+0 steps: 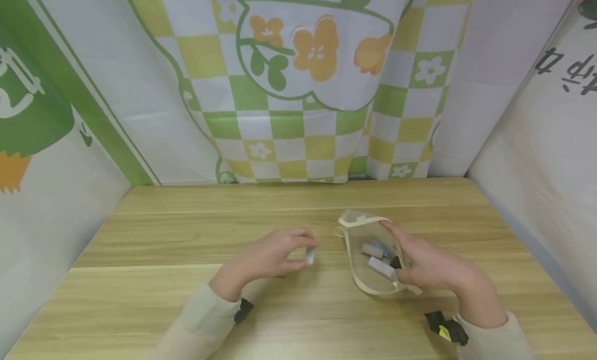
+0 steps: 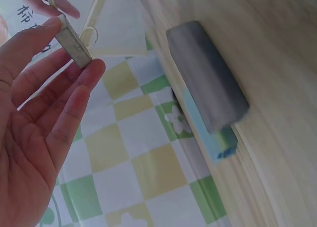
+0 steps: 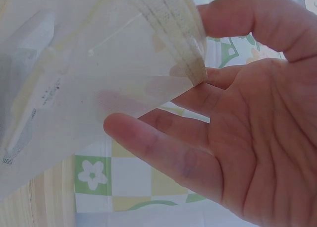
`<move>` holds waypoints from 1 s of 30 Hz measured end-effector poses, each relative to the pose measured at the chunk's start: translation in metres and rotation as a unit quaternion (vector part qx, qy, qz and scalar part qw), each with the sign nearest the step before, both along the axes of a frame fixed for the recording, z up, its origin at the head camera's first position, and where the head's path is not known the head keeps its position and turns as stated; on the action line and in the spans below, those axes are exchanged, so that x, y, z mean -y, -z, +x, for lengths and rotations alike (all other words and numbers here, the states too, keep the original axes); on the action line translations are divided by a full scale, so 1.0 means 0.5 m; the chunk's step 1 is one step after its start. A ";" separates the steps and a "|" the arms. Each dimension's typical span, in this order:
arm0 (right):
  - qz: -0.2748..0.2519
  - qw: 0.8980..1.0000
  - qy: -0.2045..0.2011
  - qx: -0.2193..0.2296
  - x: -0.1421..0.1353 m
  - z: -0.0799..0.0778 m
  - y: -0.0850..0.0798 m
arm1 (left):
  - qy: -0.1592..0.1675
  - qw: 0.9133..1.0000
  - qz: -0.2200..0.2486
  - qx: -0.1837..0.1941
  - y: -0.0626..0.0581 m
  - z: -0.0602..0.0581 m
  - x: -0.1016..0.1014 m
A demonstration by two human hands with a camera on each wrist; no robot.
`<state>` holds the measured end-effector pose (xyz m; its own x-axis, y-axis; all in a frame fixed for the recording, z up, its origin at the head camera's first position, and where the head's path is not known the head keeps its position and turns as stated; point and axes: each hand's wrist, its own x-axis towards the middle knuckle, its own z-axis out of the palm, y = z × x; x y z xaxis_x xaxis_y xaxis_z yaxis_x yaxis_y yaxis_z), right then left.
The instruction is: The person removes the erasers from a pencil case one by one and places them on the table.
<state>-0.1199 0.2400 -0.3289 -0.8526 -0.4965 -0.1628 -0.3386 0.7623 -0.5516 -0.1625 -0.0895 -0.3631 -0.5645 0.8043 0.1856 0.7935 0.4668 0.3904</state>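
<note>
Between thumb and fingertips, my left hand (image 1: pixel 275 254) pinches a small whitish block (image 1: pixel 310 255), held above the table left of the pouch. In the left wrist view the block (image 2: pixel 74 43) is flat-sided and looks like an eraser. My right hand (image 1: pixel 434 261) grips the right side of a translucent zip pouch (image 1: pixel 353 267) with cream edging, its mouth spread wide. Inside lie a white block (image 1: pixel 382 268), a greyish block (image 1: pixel 372 250), a blue piece (image 1: pixel 382 246) and something black (image 1: pixel 395 262). The right wrist view shows the thumb at the pouch's zip edge (image 3: pixel 198 71).
In the left wrist view a dark grey block (image 2: pixel 208 78) and a light blue block (image 2: pixel 225 143) lie on the wooden table (image 1: pixel 186 220), near the left hand. A checked, flowered cloth (image 1: pixel 289 127) hangs along the far edge, and printed cloths flank both sides.
</note>
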 end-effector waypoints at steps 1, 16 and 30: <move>-0.002 1.000 0.001 0.005 0.000 0.000 0.000 | -0.001 1.000 -0.001 -0.003 0.000 0.001 0.003; -0.003 1.000 0.005 0.022 0.002 0.002 -0.003 | -0.025 1.000 -0.010 -0.010 0.004 0.015 0.048; -0.001 1.000 0.001 0.012 0.001 0.001 0.000 | -0.046 0.999 -0.003 0.006 0.014 0.022 0.084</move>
